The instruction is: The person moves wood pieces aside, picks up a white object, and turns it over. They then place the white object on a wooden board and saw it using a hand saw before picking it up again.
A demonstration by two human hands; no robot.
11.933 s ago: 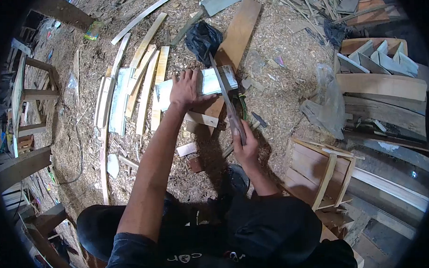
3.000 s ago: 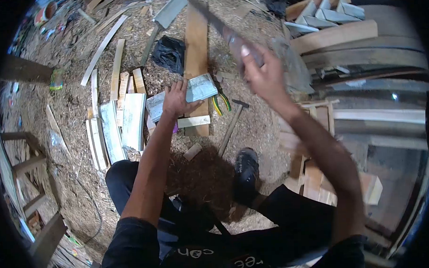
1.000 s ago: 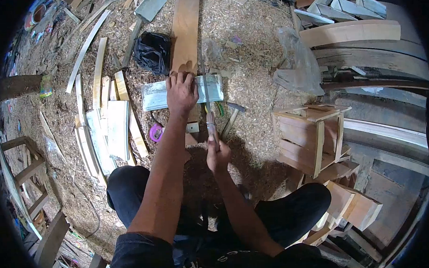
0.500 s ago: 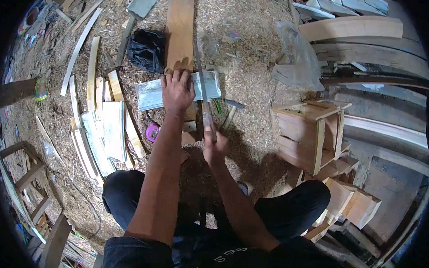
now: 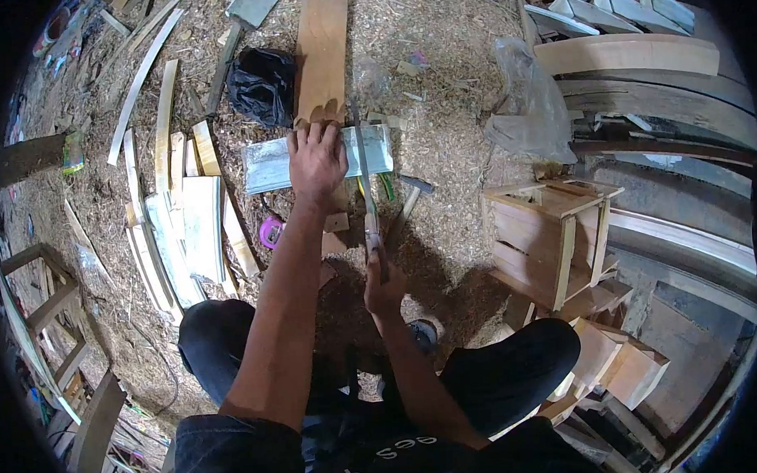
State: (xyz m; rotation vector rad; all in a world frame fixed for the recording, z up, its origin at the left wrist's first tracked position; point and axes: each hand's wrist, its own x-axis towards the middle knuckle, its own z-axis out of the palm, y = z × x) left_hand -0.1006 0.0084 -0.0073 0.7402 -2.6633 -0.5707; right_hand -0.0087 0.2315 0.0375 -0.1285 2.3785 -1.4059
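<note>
My left hand (image 5: 317, 165) bears down on a whitish, weathered board (image 5: 268, 164) that lies crosswise, its fingers bent over the far edge. Beneath it runs a long brown plank (image 5: 320, 51), pointing away from me. In my right hand (image 5: 384, 288) is the handle of a handsaw (image 5: 362, 166), closed in the fingers. The blade stands nearly edge-on to me and crosses the whitish board just right of my left hand. A hammer (image 5: 412, 195) lies right of the saw, and a pink tape measure (image 5: 271, 232) sits left of my left forearm.
A black plastic bag (image 5: 261, 86) lies beside the plank. Loose wooden strips (image 5: 165, 127) and pale boards (image 5: 203, 230) cover the left side. To the right stand a wooden box frame (image 5: 529, 239) and a clear plastic sheet (image 5: 528, 106). Shavings cover the ground.
My right hand has pulled the saw back toward me, a little down and right in view. My left hand remains on the whitish board.
</note>
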